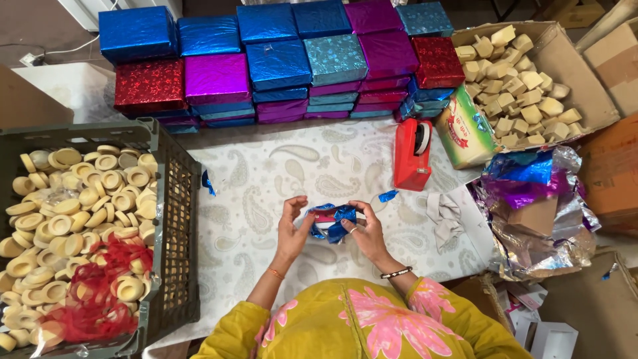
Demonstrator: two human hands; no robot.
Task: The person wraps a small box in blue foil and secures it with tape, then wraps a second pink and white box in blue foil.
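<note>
Two hands hold one small packet (332, 221) between them: our left hand (292, 229) pinches its left end, our right hand (365, 229) grips its right end. Its long axis runs hand to hand. Crinkled blue foil covers it, a pink strip showing. Beyond the right hand stands a red tape dispenser (412, 155).

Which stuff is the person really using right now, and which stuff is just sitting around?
In use:
- left hand and right hand, both gripping the small item
- small item in blue foil, held over the patterned cloth

Just lying about:
- red tape dispenser
- stacked foil-wrapped boxes
- dark crate of round cream pieces
- cardboard box of pale chunks
- loose foil sheets
</note>
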